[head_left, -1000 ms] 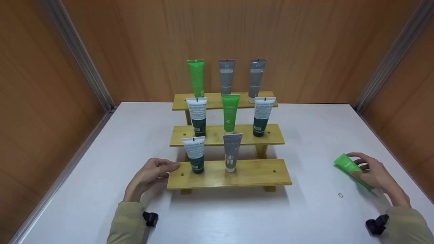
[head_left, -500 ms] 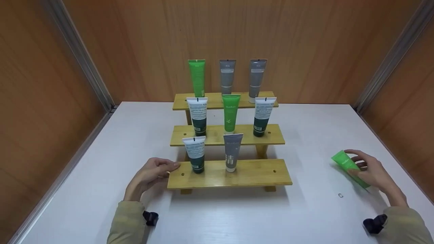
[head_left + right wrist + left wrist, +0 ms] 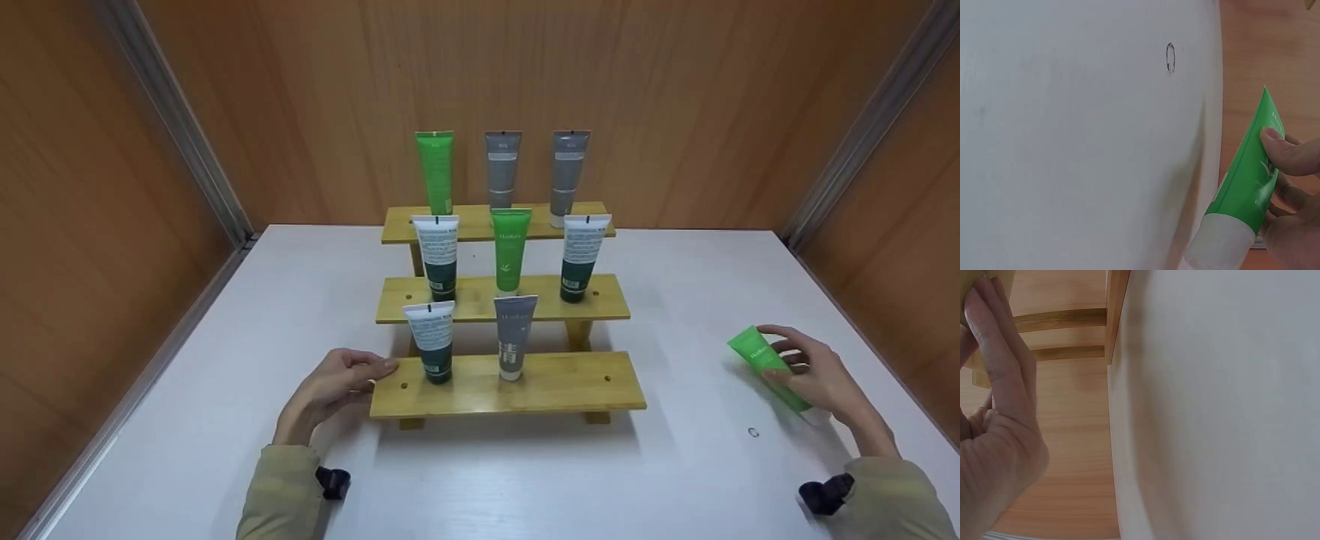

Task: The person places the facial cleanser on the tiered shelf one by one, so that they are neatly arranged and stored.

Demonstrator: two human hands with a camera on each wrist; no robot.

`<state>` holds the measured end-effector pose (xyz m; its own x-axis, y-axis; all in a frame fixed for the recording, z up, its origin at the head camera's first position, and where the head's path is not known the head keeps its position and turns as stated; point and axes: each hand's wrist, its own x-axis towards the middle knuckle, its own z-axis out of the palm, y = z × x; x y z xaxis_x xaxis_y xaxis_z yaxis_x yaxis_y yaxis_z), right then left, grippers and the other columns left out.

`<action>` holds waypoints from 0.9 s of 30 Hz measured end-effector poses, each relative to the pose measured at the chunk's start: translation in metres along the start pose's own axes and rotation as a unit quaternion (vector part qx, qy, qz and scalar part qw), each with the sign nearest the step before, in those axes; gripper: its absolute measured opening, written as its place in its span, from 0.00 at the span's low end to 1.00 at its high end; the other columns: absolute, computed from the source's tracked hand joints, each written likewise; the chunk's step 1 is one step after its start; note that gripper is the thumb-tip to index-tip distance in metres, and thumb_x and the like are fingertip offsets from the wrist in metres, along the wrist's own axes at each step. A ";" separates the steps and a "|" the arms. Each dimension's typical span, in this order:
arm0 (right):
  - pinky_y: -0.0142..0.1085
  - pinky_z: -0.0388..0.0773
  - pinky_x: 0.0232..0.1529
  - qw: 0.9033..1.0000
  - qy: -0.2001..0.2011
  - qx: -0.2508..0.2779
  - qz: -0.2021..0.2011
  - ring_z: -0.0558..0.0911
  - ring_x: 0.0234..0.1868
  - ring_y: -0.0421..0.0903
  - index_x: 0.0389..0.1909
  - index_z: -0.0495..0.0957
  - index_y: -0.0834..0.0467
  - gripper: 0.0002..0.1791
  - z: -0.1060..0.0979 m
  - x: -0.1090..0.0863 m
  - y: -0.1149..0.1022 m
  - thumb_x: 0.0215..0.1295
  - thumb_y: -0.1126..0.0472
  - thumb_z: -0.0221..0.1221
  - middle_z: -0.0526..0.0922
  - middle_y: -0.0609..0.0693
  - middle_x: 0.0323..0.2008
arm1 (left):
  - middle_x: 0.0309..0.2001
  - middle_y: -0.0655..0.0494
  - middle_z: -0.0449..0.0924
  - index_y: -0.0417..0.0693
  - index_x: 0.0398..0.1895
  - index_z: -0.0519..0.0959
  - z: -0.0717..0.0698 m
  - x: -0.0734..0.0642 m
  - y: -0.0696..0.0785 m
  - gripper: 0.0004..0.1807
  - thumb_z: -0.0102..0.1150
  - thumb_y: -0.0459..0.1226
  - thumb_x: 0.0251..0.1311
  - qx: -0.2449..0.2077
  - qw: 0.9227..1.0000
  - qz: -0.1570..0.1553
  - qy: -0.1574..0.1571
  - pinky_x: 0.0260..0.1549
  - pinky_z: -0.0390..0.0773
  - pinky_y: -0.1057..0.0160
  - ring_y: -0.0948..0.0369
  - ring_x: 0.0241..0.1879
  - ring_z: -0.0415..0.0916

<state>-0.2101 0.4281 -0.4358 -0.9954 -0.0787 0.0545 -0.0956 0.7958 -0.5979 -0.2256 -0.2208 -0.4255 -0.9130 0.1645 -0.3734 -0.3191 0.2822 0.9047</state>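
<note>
On the right of the head view my right hand (image 3: 823, 379) grips a green squeeze tube (image 3: 756, 351), thumb on its face and fingers behind. The tube tilts, crimped end toward the back left. Its white cap (image 3: 1221, 242) points down in the right wrist view. My left hand (image 3: 334, 386) pinches the left end of the lowest step of a three-tier wooden display stand (image 3: 570, 382), thumb on top. The fingers (image 3: 1002, 360) lie against the underside in the left wrist view. A white-and-dark-green tube (image 3: 433, 341) and a grey tube (image 3: 514, 337) stand on that step.
The middle step bears a green tube (image 3: 511, 251) between two white-and-dark-green tubes. On the top step are another green tube (image 3: 435, 172) and two grey ones. A small ring-shaped mark (image 3: 754, 433) shows on the white table (image 3: 510, 480). Wooden panels (image 3: 525, 90) enclose three sides.
My right hand has shifted slightly left and toward the back with the green tube, which now sits a little higher in view. My left hand and the stand have stayed put.
</note>
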 end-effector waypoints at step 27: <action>0.16 0.69 0.44 0.998 0.040 0.031 -0.040 0.77 0.45 0.27 0.71 0.65 0.60 0.38 0.009 0.001 -0.037 0.59 0.72 0.67 0.77 0.68 0.54 | 0.38 0.58 0.85 0.37 0.47 0.83 0.000 0.000 -0.001 0.23 0.69 0.48 0.61 0.007 1.000 0.002 0.003 0.35 0.81 0.67 0.64 0.33 0.79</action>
<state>-0.2079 0.3930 -0.4206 -0.9820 -0.0898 0.1660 -0.1763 0.7507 -0.6367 -0.2250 -0.2213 -0.4264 -0.9157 0.1594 -0.3688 -0.3126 0.2941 0.9032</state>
